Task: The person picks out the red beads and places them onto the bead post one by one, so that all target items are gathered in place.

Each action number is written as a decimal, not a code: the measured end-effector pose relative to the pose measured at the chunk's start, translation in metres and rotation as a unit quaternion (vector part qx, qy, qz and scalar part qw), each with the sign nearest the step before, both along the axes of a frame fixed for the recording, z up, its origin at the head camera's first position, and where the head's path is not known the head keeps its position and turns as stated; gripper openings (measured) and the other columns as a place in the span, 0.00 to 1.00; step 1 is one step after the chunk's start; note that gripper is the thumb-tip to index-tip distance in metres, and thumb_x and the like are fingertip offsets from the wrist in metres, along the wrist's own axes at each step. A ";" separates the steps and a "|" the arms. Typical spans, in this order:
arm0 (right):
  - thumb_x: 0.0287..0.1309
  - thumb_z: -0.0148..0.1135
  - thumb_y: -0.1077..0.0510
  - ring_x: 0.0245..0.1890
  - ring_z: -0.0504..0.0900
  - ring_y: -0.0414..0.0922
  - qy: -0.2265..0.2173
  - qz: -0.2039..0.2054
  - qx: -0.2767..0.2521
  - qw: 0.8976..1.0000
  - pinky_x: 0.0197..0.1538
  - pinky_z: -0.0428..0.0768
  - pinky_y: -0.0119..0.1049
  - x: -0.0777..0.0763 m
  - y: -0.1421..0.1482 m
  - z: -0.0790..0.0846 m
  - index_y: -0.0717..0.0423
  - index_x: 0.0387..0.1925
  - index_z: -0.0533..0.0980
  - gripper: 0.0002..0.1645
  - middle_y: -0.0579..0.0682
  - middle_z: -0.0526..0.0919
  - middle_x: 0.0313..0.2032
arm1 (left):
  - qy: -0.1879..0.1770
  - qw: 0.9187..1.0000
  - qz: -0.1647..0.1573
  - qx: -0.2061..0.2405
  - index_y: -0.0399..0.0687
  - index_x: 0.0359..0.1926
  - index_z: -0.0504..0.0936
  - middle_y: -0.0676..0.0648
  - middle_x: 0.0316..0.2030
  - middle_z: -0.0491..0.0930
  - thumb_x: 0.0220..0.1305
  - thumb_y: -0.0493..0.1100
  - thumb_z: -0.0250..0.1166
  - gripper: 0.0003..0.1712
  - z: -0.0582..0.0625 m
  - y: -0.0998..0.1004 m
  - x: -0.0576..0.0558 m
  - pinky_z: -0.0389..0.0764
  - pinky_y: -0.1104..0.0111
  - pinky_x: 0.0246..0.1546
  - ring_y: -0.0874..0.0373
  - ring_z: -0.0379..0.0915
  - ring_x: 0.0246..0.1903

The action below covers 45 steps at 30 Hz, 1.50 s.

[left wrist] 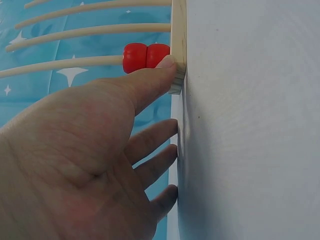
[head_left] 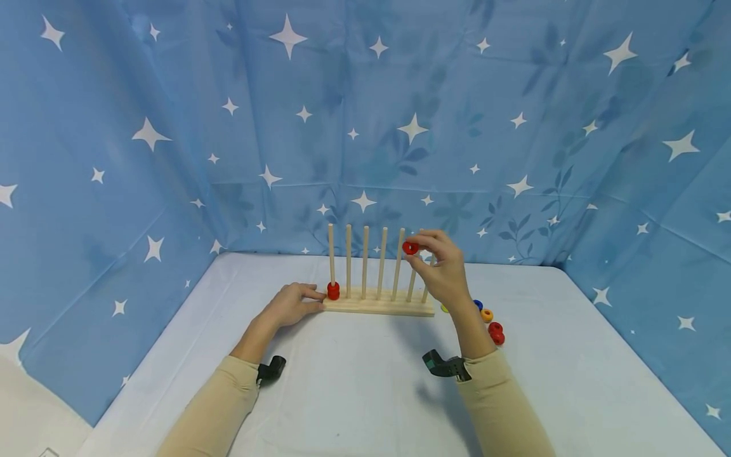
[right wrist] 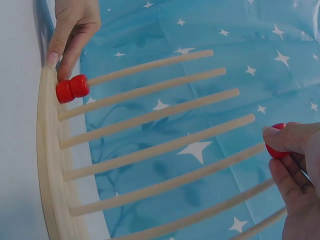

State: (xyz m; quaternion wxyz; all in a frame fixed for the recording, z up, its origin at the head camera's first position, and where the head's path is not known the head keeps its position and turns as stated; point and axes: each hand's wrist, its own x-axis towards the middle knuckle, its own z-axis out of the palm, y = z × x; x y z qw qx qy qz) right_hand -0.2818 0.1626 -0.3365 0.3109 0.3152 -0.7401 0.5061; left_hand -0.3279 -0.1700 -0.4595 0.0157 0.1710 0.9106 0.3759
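Note:
A wooden peg stand (head_left: 378, 306) has a long flat base and a row of several upright pegs. Two red rings (left wrist: 135, 57) are stacked at the bottom of its leftmost peg. My left hand (head_left: 290, 304) pinches the left end of the base, thumb on the near side and index finger behind, with the other fingers loosely spread. Raised in front of the right-hand pegs, my right hand (head_left: 444, 266) pinches another red ring (right wrist: 275, 143) between thumb and fingertips. That ring is near the peg tops, its hole facing the head camera, and it is not on a peg.
On the white table (head_left: 342, 381), right of the stand, lie a blue ring (head_left: 478, 305), an orange ring (head_left: 487, 315), red rings (head_left: 497, 338) and a yellow ring (head_left: 444, 308) partly hidden by the right forearm. A blue star-patterned curtain (head_left: 365, 158) hangs behind.

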 end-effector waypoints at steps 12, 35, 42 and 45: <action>0.53 0.68 0.82 0.46 0.82 0.63 0.013 0.035 -0.022 0.999 0.57 0.83 0.28 -0.005 -0.015 -0.004 0.76 0.51 0.81 0.21 0.71 0.81 0.48 | 0.000 1.000 -0.001 0.002 0.48 0.56 0.89 0.35 0.70 0.74 0.69 0.46 0.70 0.17 -0.001 -0.003 0.000 0.62 0.39 0.74 0.32 0.61 0.74; 0.59 0.74 0.69 0.47 0.86 0.53 0.047 0.008 0.049 0.998 0.53 0.83 0.27 -0.034 -0.036 -0.003 0.63 0.52 0.85 0.19 0.58 0.84 0.50 | -0.009 1.000 0.002 -0.001 0.49 0.57 0.89 0.36 0.71 0.73 0.69 0.46 0.70 0.18 0.001 0.000 0.001 0.62 0.38 0.73 0.32 0.60 0.75; 0.61 0.71 0.70 0.48 0.86 0.52 0.048 0.010 0.072 0.996 0.54 0.86 0.38 -0.035 -0.046 0.005 0.64 0.53 0.84 0.18 0.58 0.83 0.51 | -0.014 1.000 0.008 -0.004 0.49 0.57 0.89 0.37 0.71 0.73 0.68 0.46 0.71 0.18 0.000 0.001 0.001 0.62 0.38 0.74 0.32 0.60 0.75; 0.61 0.71 0.70 0.48 0.86 0.52 0.045 0.013 0.072 0.996 0.54 0.87 0.42 -0.037 -0.050 0.006 0.63 0.53 0.84 0.18 0.58 0.83 0.50 | -0.014 1.000 0.009 -0.004 0.50 0.57 0.89 0.37 0.71 0.74 0.68 0.47 0.71 0.18 -0.001 0.001 0.000 0.62 0.38 0.74 0.33 0.60 0.75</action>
